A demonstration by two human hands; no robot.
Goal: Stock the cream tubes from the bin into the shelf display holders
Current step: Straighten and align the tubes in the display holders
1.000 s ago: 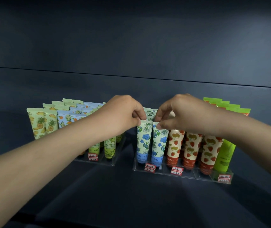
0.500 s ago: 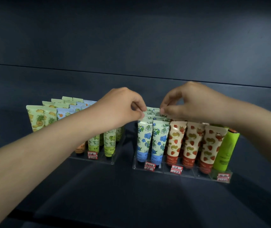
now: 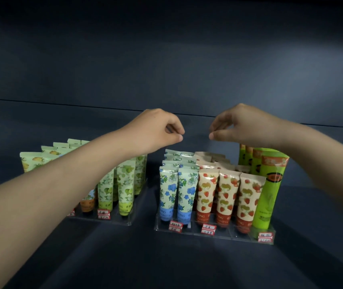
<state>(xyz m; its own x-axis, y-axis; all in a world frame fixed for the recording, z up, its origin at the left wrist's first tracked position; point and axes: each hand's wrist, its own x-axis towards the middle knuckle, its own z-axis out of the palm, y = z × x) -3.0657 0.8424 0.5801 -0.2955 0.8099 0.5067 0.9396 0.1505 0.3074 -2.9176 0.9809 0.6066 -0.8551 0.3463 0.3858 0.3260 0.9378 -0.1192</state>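
With the left hand (image 3: 158, 132) and right hand (image 3: 243, 128) hovering empty, fingers curled thumb-to-forefinger, above the blue-flower cream tubes (image 3: 167, 190) in the clear holder (image 3: 214, 234) at centre right, the next tube should probably go in upright, cap down.

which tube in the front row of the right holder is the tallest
The bright green tube at the far right end; it rises above the strawberry tubes and blue-flower tubes beside it.
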